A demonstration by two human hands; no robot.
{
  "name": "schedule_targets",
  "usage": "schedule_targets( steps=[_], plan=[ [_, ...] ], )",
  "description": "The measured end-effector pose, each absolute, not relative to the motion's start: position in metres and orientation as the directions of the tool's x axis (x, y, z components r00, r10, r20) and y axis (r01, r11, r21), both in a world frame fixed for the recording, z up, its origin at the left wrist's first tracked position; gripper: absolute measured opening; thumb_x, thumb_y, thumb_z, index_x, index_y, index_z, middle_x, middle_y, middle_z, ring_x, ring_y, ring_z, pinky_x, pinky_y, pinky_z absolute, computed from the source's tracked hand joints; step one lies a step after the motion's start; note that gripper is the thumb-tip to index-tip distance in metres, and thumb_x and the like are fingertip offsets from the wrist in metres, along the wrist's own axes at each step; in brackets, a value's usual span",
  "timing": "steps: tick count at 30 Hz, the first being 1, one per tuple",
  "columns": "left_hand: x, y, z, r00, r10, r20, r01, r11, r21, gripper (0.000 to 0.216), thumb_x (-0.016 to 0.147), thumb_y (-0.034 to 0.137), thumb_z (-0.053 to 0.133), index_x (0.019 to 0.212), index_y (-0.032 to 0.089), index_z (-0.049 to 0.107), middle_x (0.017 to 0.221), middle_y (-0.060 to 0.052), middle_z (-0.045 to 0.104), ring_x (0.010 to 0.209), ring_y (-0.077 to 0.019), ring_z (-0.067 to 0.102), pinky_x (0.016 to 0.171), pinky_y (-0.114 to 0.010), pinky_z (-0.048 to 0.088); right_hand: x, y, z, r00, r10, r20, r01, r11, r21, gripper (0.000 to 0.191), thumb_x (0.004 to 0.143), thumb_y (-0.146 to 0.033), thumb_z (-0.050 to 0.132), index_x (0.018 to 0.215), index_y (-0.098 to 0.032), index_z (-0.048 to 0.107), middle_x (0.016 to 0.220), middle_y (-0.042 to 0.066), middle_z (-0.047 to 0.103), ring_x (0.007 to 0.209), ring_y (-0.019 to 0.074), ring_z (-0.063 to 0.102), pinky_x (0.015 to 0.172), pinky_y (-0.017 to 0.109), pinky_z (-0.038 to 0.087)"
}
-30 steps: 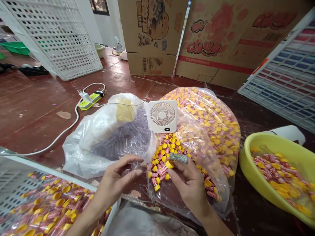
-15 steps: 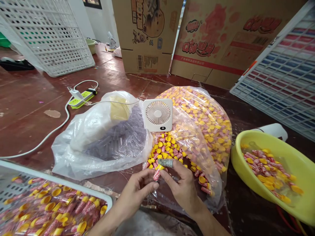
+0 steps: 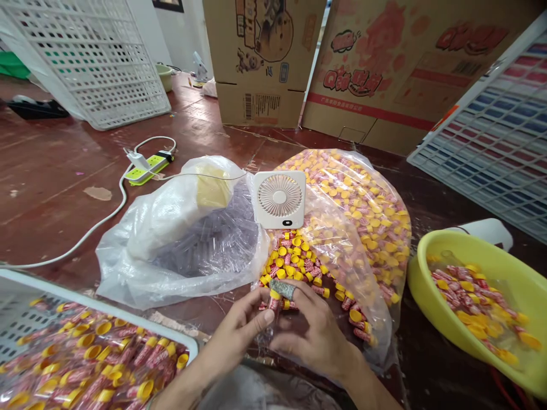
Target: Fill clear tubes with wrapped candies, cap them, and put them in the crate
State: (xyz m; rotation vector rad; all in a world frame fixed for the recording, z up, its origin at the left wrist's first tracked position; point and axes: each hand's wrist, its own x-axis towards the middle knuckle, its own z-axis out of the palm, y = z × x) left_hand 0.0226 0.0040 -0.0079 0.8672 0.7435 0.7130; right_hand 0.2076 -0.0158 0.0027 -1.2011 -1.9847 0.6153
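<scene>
My left hand (image 3: 245, 324) pinches a small red-and-white candy tube with a yellow cap (image 3: 274, 299) between thumb and fingers, upright. Something clear, like a plastic sleeve, shows around its lower part. My right hand (image 3: 314, 322) has a taped forefinger bent over the cap, touching or nearly touching it, while its thumb stands apart below, slightly blurred. Just beyond the hands lies a pile of capped tubes (image 3: 290, 256), spilling from a large clear bag (image 3: 363, 199). To its left, an open plastic bag (image 3: 128, 250) holds clear sleeves (image 3: 213, 239).
A small white fan (image 3: 280, 199) stands between the bags. At lower left is a white crate (image 3: 188, 343) of sleeved tubes; at right, a yellow basin (image 3: 421, 273) with more. A power strip (image 3: 147, 171), cardboard boxes (image 3: 260, 108) and upright crates (image 3: 106, 74) stand further back.
My right thumb has come away from the tube and dropped lower. The tube has turned more upright in my left hand. The whole view has shifted slightly.
</scene>
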Motion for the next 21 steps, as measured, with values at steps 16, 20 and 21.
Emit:
schedule_targets(
  steps=[16, 20, 21],
  plan=[
    [-0.031, 0.071, 0.001, 0.23, 0.973, 0.002, 0.703, -0.167, 0.692, 0.019, 0.081, 0.011, 0.053, 0.095, 0.018, 0.063, 0.087, -0.003, 0.061, 0.076, -0.0192, 0.057, 0.068, -0.029, 0.042, 0.243, -0.016, -0.013, -0.139, 0.925, 0.355, 0.851, 0.294, -0.435, 0.046, 0.088, -0.05, 0.065, 0.12, -0.018, 0.053, 0.109, 0.013, 0.067, 0.103, 0.0312, 0.066, 0.081, 0.044, 0.056],
    [-0.061, 0.121, -0.012, 0.309, 0.95, 0.044, 0.919, -0.31, 0.245, 0.049, 0.083, 0.006, 0.044, 0.124, 0.023, 0.065, 0.096, -0.008, 0.06, 0.079, -0.0244, 0.062, 0.063, -0.03, 0.042, 0.27, -0.021, -0.036, -0.096, 0.958, 0.27, 0.898, 0.2, -0.391, 0.015, 0.098, -0.034, 0.053, 0.089, -0.023, 0.054, 0.081, 0.003, 0.064, 0.074, 0.0229, 0.066, 0.066, 0.034, 0.052],
    [-0.062, 0.131, -0.016, 0.365, 0.931, 0.021, 0.905, -0.36, 0.227, 0.051, 0.084, 0.006, 0.044, 0.127, 0.024, 0.065, 0.094, -0.008, 0.06, 0.078, -0.0244, 0.062, 0.063, -0.03, 0.043, 0.271, -0.023, -0.04, -0.111, 0.964, 0.24, 0.901, 0.199, -0.385, 0.013, 0.098, -0.03, 0.053, 0.087, -0.023, 0.053, 0.081, 0.003, 0.064, 0.073, 0.0219, 0.066, 0.065, 0.033, 0.051]
  ],
)
